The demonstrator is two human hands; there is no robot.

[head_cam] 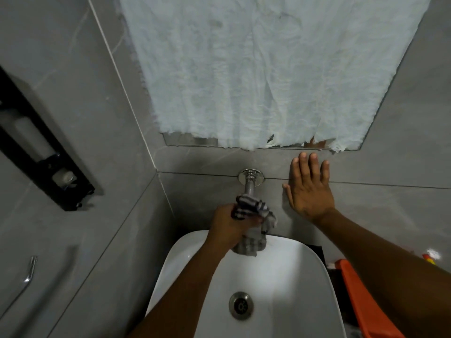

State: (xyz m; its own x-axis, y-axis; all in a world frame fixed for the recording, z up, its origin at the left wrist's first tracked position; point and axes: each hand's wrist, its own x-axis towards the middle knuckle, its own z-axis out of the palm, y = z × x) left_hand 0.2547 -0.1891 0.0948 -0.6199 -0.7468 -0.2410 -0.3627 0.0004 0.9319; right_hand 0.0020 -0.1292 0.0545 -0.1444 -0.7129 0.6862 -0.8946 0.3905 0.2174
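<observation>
A person wipes the shiny round metal tap (249, 185) that sticks out of the wall, just above the back edge of the white oval sink (305, 276). The left hand (227, 224) is above the back of the sink too. Its fingers are curled tight around a grey and white checked cloth (253, 240), and the cloth is wrapped over the front end of the tap. I think the hand squeezes it like that so the cloth can rub all the way round the pipe. The loose end of the cloth hangs down over the sink, so any drips would fall into the bowl.

The right hand (310, 189) lies flat on the grey tiled wall (390, 203), above the sink and just to the right of the tap. Its fingers are straight and a little spread, and it holds nothing. It likely leans there to keep the body steady while bending over the sink.

Higher above the sink, crinkly white paper (268, 69) covers most of a mirror. The round metal drain (241, 305) sits in the bottom of the sink. An orange plastic thing (361, 301) is just right of the sink.
</observation>
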